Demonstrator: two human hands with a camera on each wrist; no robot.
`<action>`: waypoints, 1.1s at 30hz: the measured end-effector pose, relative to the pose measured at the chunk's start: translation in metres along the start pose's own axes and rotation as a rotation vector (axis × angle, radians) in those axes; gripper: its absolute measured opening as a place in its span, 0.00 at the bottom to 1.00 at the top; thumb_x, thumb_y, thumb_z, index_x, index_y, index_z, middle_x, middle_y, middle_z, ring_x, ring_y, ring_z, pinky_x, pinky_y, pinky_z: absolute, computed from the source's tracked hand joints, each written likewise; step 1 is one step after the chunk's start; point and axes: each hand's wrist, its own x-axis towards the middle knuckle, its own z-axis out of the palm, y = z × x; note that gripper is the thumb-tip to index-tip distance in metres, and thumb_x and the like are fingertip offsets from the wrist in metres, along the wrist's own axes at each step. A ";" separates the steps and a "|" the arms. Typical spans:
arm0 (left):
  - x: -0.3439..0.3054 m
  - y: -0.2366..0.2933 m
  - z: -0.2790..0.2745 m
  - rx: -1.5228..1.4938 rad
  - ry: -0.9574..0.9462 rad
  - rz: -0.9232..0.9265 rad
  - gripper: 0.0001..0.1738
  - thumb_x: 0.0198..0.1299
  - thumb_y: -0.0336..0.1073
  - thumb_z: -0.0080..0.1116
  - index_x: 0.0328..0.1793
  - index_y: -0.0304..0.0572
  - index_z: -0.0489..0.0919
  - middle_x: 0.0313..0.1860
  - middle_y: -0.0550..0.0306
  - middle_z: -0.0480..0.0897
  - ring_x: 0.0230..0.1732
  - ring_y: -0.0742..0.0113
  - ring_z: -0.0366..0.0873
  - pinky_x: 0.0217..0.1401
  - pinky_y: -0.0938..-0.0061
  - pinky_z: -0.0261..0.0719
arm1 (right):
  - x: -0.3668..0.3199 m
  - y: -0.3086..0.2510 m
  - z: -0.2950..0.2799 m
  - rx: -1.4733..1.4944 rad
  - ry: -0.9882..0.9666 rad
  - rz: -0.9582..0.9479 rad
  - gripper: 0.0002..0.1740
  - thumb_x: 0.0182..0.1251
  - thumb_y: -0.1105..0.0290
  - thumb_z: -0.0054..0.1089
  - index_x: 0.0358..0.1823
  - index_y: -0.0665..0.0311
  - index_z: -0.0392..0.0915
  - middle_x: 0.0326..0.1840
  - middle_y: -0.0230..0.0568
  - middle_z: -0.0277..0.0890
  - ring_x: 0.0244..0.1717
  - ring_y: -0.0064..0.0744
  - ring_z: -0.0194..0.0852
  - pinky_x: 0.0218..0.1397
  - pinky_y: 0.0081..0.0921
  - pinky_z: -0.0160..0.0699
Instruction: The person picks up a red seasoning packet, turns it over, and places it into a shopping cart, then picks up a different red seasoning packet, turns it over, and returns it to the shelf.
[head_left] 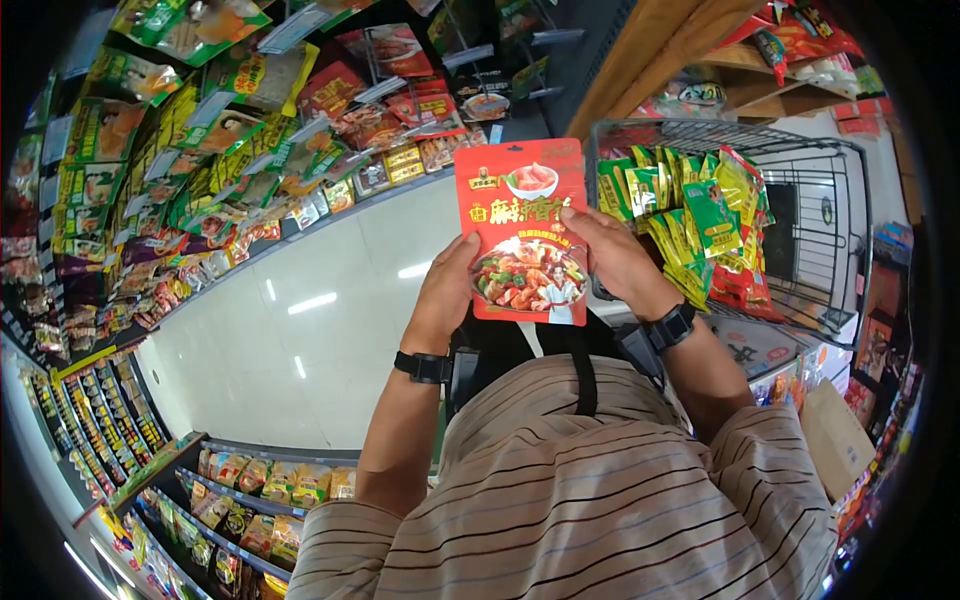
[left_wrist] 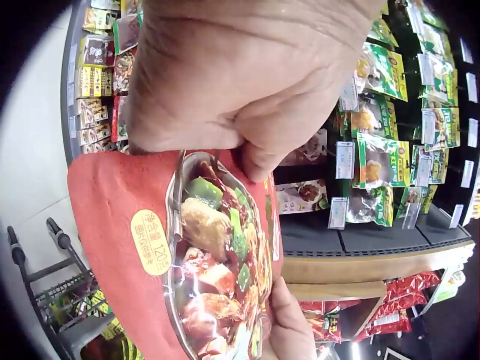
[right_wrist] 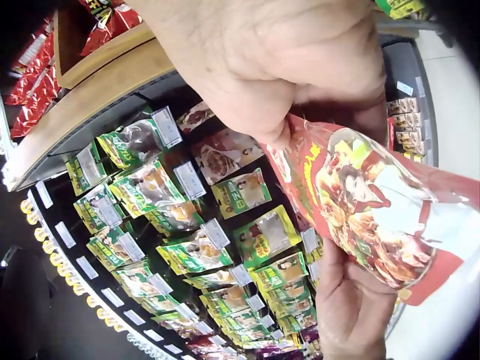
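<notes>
A red food pouch (head_left: 528,235) with a picture of a cooked dish is held upright between both hands in the head view. My left hand (head_left: 446,290) grips its left edge, thumb on the front. On the right edge, my right hand (head_left: 622,262) pinches it, thumb near the printed title. The left wrist view has the left hand (left_wrist: 247,75) over the pouch (left_wrist: 120,225), whose front shows the dish. In the right wrist view the right hand (right_wrist: 277,67) holds the pouch (right_wrist: 360,202), and fingers of the left hand (right_wrist: 352,307) show at its other edge.
A wire shopping cart (head_left: 865,230) at the right holds many yellow-green packets (head_left: 712,215) and some red ones. Hanging packets (head_left: 215,130) fill the shelf rack at the upper left. Lower shelves (head_left: 250,500) hold bagged goods. Pale tiled floor (head_left: 290,320) lies between.
</notes>
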 end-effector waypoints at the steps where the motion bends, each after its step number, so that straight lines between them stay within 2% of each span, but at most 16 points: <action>1: 0.002 -0.001 -0.003 -0.001 0.007 -0.012 0.24 0.77 0.42 0.50 0.69 0.31 0.71 0.64 0.50 0.80 0.61 0.63 0.80 0.65 0.66 0.78 | 0.001 0.001 0.001 -0.010 0.007 0.012 0.19 0.76 0.63 0.58 0.59 0.69 0.76 0.54 0.36 0.81 0.52 0.23 0.80 0.54 0.20 0.81; 4: 0.011 -0.003 -0.014 0.004 0.026 -0.060 0.23 0.76 0.42 0.50 0.68 0.31 0.72 0.63 0.50 0.80 0.61 0.64 0.80 0.65 0.66 0.78 | -0.005 -0.004 0.014 -0.024 0.015 -0.025 0.19 0.76 0.63 0.58 0.60 0.69 0.76 0.54 0.37 0.81 0.51 0.22 0.80 0.53 0.20 0.82; 9: 0.022 0.010 -0.024 0.009 -0.024 -0.082 0.21 0.77 0.41 0.50 0.66 0.32 0.74 0.61 0.51 0.81 0.60 0.64 0.80 0.64 0.66 0.79 | 0.004 0.001 0.026 -0.037 0.164 -0.004 0.18 0.77 0.62 0.56 0.59 0.67 0.76 0.53 0.38 0.82 0.51 0.24 0.82 0.54 0.23 0.83; 12: 0.027 0.024 -0.042 0.022 0.000 -0.105 0.21 0.77 0.41 0.50 0.67 0.32 0.74 0.61 0.51 0.81 0.60 0.64 0.80 0.63 0.66 0.80 | 0.017 0.006 0.044 0.002 0.113 0.017 0.18 0.78 0.61 0.55 0.60 0.65 0.75 0.53 0.37 0.82 0.49 0.25 0.83 0.53 0.22 0.83; 17: 0.035 0.033 -0.069 0.049 0.053 -0.101 0.21 0.77 0.40 0.49 0.67 0.34 0.73 0.62 0.51 0.80 0.61 0.64 0.80 0.64 0.66 0.79 | 0.049 0.026 0.048 0.046 0.067 0.008 0.16 0.78 0.56 0.55 0.51 0.61 0.80 0.49 0.34 0.84 0.48 0.22 0.84 0.51 0.22 0.84; 20: 0.038 0.044 -0.085 0.039 0.060 -0.101 0.20 0.77 0.40 0.48 0.68 0.34 0.73 0.63 0.51 0.80 0.62 0.64 0.79 0.65 0.66 0.78 | 0.068 0.040 0.060 0.040 0.143 0.047 0.17 0.78 0.55 0.54 0.53 0.61 0.79 0.49 0.35 0.84 0.48 0.23 0.84 0.50 0.23 0.84; 24: 0.045 0.047 -0.101 0.032 0.081 -0.104 0.20 0.77 0.39 0.48 0.68 0.34 0.73 0.64 0.52 0.79 0.64 0.65 0.77 0.68 0.65 0.76 | 0.082 0.045 0.067 0.115 -0.007 0.074 0.21 0.79 0.55 0.53 0.58 0.64 0.76 0.53 0.39 0.83 0.50 0.26 0.83 0.52 0.24 0.84; 31: 0.063 0.043 -0.130 0.025 0.114 -0.083 0.21 0.77 0.40 0.49 0.67 0.33 0.73 0.65 0.51 0.78 0.64 0.66 0.77 0.69 0.66 0.74 | 0.108 0.059 0.079 0.004 0.109 0.064 0.21 0.79 0.55 0.53 0.57 0.66 0.78 0.52 0.38 0.83 0.50 0.24 0.83 0.53 0.24 0.83; 33: 0.071 0.043 -0.138 0.057 0.102 -0.082 0.23 0.76 0.44 0.51 0.66 0.34 0.74 0.66 0.51 0.78 0.65 0.65 0.76 0.69 0.67 0.74 | 0.110 0.060 0.086 -0.057 0.131 0.063 0.21 0.79 0.56 0.54 0.58 0.66 0.78 0.51 0.37 0.83 0.50 0.23 0.82 0.53 0.23 0.82</action>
